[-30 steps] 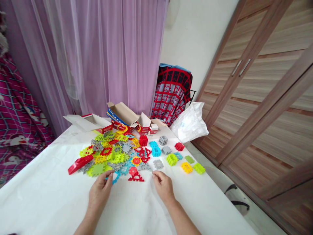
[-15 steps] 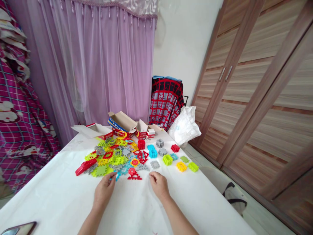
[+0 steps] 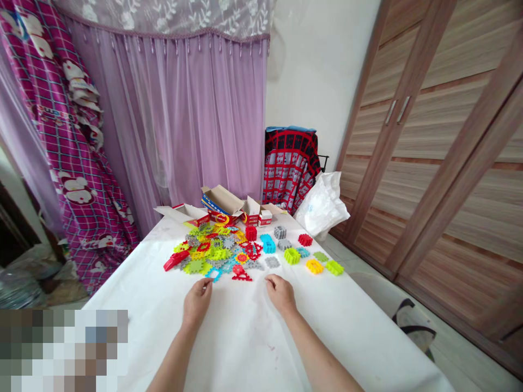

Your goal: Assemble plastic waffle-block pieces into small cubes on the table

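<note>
My left hand [image 3: 198, 300] rests on the table with its fingers curled together. Its tips reach the near edge of a blue square frame piece [image 3: 214, 274]; whether they touch it I cannot tell. Across from it lies my right hand [image 3: 281, 294], also closed, thumb against fingers, with nothing showing in it. Nearest to that hand is a flat grey gear-edged piece [image 3: 272, 262]. Between the hands, slightly farther off, is a red triangular piece [image 3: 242, 276]. A mixed heap of toothed plastic pieces [image 3: 212, 251] spreads beyond my left hand, with a long red piece [image 3: 176, 260] at its left.
Opened cardboard boxes [image 3: 223, 202] stand behind the heap. Toward the right are blue blocks [image 3: 268, 243], a lime block [image 3: 291, 256], a yellow block [image 3: 314, 266] and a red block [image 3: 304, 239]. A white plastic bag [image 3: 322, 204] stands past the far right edge.
The camera view has turned left, so the table and hands appear farther right and the pieces slightly higher. Both hands keep nearly the same closed pose on the table.
</note>
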### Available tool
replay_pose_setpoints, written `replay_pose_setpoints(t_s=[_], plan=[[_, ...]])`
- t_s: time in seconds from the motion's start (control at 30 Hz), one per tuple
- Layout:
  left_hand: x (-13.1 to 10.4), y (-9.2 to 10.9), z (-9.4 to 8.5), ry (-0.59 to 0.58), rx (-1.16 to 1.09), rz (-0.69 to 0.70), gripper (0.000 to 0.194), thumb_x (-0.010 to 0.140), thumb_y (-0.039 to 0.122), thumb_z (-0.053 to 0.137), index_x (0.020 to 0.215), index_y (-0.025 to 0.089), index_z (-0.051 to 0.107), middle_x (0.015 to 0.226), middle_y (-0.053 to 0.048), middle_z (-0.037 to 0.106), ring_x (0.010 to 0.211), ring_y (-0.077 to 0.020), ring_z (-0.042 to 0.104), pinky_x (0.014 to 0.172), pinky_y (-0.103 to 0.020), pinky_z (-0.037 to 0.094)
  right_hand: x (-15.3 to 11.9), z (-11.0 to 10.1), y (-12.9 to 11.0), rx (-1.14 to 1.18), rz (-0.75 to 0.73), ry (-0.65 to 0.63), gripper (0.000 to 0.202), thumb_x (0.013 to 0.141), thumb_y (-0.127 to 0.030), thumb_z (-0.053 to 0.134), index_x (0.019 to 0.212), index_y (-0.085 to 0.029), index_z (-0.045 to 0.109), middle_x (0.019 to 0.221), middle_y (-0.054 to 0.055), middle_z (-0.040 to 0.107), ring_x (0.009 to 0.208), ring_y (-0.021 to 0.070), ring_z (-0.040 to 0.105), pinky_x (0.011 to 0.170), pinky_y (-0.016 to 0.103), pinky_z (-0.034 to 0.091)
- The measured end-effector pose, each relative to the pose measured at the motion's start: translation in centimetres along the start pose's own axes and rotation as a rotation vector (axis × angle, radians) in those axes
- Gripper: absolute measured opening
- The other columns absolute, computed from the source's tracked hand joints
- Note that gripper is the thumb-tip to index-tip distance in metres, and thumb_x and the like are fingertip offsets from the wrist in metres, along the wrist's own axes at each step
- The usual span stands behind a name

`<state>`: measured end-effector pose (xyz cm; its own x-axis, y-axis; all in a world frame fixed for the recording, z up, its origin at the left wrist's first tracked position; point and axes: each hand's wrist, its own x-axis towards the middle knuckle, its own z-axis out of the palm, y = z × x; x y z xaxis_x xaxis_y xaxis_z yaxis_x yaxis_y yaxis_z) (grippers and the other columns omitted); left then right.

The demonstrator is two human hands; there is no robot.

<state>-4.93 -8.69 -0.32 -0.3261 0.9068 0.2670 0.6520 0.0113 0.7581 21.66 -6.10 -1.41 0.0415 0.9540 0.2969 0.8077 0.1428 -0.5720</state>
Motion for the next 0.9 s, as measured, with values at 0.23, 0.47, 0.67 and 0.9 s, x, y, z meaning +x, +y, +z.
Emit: replay_pose_setpoints(t_s=[0.23,0.47,0.67,0.9], plan=[[0.4,0.1,0.2,-0.03,0.047,-0.018,0.03,0.08,0.035,0.045,0.09,0.024,0.071,0.067,0.001,0.071,0.062,-0.0169,0.067,0.059,-0.025,0.048,0.1,-0.1,-0.4,-0.043,0.036,-0.021,0.03,0.084,-0.017,0.046,0.094,-0.026,0.073,0.097,0.0,0.074,0.089,0.0172,0.068,0.081,0.022,0.047],[1.0,0.6,0.1,-0.046,0.097,-0.031,0.031,0.083,0.038,0.042,0.088,0.024,0.07,0.065,0.001,0.071,0.061,-0.017,0.067,0.056,-0.024,0.046,0.4,0.1,-0.6,-0.053,0.049,-0.036,0.029,0.084,-0.019,0.046,0.093,-0.027,0.072,0.096,0.0,0.074,0.088,0.0164,0.068,0.08,0.021,0.046],[1.3,0.8,0.1,-0.053,0.17,0.007,0.038,0.086,0.047,0.04,0.08,0.024,0.069,0.061,0.002,0.069,0.057,-0.0156,0.065,0.054,-0.022,0.045,2.1,1.7,-1.1,0.131,0.035,-0.006,0.031,0.082,-0.021,0.045,0.094,-0.026,0.073,0.092,0.001,0.075,0.083,0.0169,0.068,0.077,0.022,0.048],[4.6,2.3,1.4,-0.035,0.374,0.098,0.023,0.088,0.038,0.048,0.089,0.028,0.069,0.083,0.002,0.073,0.076,-0.014,0.067,0.066,-0.022,0.047,3.9,4.0,-1.2,0.402,-0.037,0.186,0.033,0.08,-0.032,0.044,0.086,-0.02,0.074,0.066,0.003,0.071,0.058,0.0168,0.064,0.062,0.023,0.048]])
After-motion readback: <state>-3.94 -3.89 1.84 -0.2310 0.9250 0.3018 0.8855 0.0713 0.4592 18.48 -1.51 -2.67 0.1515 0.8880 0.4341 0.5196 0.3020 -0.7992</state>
